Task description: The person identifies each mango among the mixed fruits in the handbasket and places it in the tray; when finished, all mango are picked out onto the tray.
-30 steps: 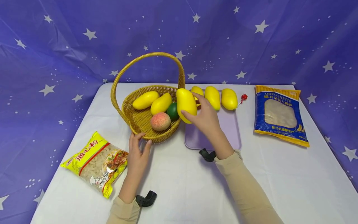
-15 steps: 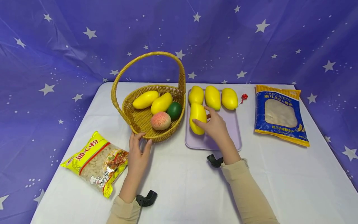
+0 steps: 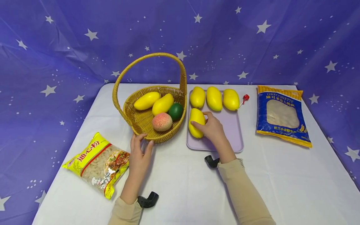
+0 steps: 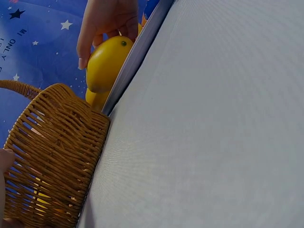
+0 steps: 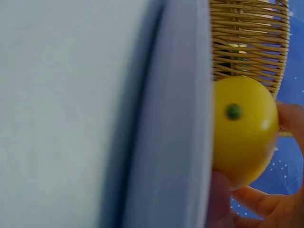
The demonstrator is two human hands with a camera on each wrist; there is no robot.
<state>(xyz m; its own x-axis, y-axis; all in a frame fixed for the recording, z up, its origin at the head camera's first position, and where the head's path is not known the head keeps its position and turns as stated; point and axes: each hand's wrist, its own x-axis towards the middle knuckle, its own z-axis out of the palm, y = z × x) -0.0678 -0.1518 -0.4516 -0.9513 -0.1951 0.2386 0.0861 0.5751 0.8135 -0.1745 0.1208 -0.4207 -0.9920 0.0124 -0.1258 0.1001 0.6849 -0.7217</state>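
The right hand point(image 3: 215, 128) holds a yellow mango point(image 3: 197, 120) between thumb and fingers, the thumb on the near side and the fingers on the far side. The fruit is over the front left part of a pale purple tray point(image 3: 230, 134); the wrist views hide its underside, so whether it rests there cannot be told. Three more mangoes point(image 3: 214, 98) stand in a row along the tray's far edge.

The left hand point(image 3: 139, 156) is at the near rim of a wicker basket point(image 3: 166, 136), thumb and fingers apart and fingertips touching the rim; whether they grip it or only rest there cannot be told. The basket stands just beside the tray's left edge, its tall handle arched above. Inside lie two yellow mangoes point(image 3: 147, 101), a dark green fruit point(image 3: 176, 112) and a pinkish peach point(image 3: 162, 122), the peach nearest the front.

Left of the left hand, a yellow pasta bag point(image 3: 98, 165) lies aslant. Beyond the tray's far right corner is a red lollipop point(image 3: 245, 97), and farther right a blue and orange bag point(image 3: 282, 115) lies flat. All this is on a white-covered counter point(image 3: 180, 187), with a purple starred backdrop point(image 3: 180, 31) behind.
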